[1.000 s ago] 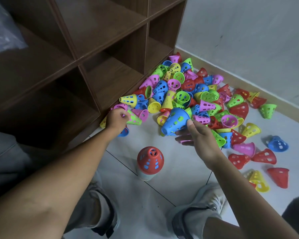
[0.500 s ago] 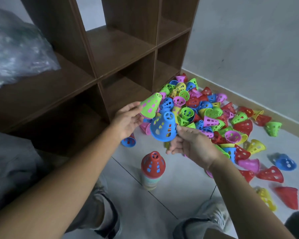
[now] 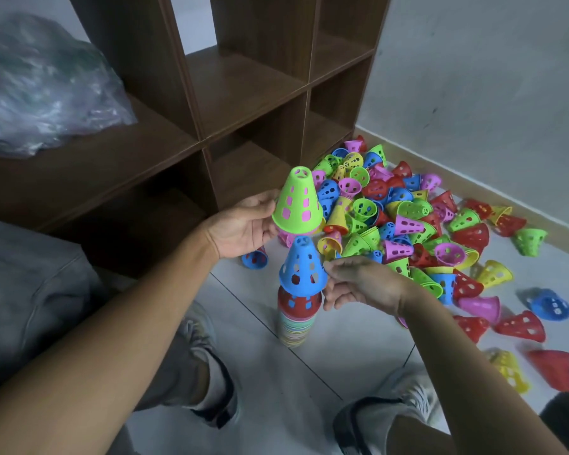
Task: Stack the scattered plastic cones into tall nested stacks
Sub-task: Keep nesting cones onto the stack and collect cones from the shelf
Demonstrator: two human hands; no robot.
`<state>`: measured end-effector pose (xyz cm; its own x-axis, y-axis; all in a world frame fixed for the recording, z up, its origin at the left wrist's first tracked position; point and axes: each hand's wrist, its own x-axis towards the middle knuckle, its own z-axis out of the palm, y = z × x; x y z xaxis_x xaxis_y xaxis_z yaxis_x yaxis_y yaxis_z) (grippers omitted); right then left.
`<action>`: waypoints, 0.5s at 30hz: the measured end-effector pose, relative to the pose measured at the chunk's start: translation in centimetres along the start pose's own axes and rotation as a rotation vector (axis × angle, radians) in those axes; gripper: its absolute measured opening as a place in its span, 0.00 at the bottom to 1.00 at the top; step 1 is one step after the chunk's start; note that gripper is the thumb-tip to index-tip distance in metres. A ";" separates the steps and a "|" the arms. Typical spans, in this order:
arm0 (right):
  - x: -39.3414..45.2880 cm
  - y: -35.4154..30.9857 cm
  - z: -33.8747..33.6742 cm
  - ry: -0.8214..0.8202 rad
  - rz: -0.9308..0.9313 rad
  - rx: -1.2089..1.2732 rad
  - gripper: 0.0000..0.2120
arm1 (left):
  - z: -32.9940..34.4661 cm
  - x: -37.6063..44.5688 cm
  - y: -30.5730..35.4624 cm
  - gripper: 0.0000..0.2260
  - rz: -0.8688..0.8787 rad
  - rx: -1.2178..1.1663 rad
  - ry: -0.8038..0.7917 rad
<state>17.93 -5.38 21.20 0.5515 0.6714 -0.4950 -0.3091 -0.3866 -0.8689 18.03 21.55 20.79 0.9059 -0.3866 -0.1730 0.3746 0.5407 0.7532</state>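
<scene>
A nested stack of cones stands upright on the floor tiles between my knees, red on top. A blue cone sits over its tip, and my right hand pinches that cone's rim from the right. Just above and to the left, my left hand holds a green cone with a pink one nested inside, tip up. A big heap of scattered cones, green, blue, red, yellow and pink, lies on the floor behind.
A dark wooden cubby shelf stands at the left and back, with a filled plastic bag on one shelf. A grey wall closes the right. My knees and shoes frame the stack. Loose cones dot the floor at right.
My right hand brought the blue cone down onto the red-topped stack. My left hand lifted the green cone higher and turned it upright. The view rose.
</scene>
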 end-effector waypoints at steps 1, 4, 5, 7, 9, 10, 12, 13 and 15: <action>0.0 -0.1 0.2 0.003 0.003 -0.034 0.17 | 0.0 -0.3 0.1 0.25 -0.012 0.003 -0.023; 0.0 -0.4 0.5 0.016 0.026 -0.172 0.18 | -0.2 -0.6 0.1 0.30 -0.066 0.047 -0.063; -0.1 -0.4 0.5 0.019 0.039 -0.234 0.18 | -0.3 -0.7 0.0 0.33 -0.089 0.078 -0.074; -0.1 -0.5 0.6 0.034 0.073 -0.340 0.19 | -0.5 -0.9 -0.4 0.38 -0.138 0.135 -0.107; 0.0 -0.3 0.5 0.072 0.116 -0.375 0.20 | -0.7 -1.3 -0.9 0.36 -0.186 0.157 -0.132; 0.2 -0.1 0.4 0.100 0.133 -0.369 0.21 | -0.8 -1.5 -1.2 0.32 -0.211 0.162 -0.136; 0.5 0.5 0.0 0.168 0.148 -0.329 0.22 | -0.9 -1.8 -1.6 0.26 -0.261 0.182 -0.137; 0.7 0.9 -0.2 0.203 0.154 -0.307 0.22 | -1.0 -2.0 -1.9 0.25 -0.278 0.197 -0.135; 0.9 1.9 -0.9 0.272 0.167 -0.263 0.20 | -1.5 -2.1 -2.3 0.26 -0.301 0.218 -0.104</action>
<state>18.50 -6.04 19.13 0.7059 0.4082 -0.5788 -0.2226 -0.6480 -0.7284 15.55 22.21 18.49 0.7328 -0.5838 -0.3496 0.5596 0.2247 0.7977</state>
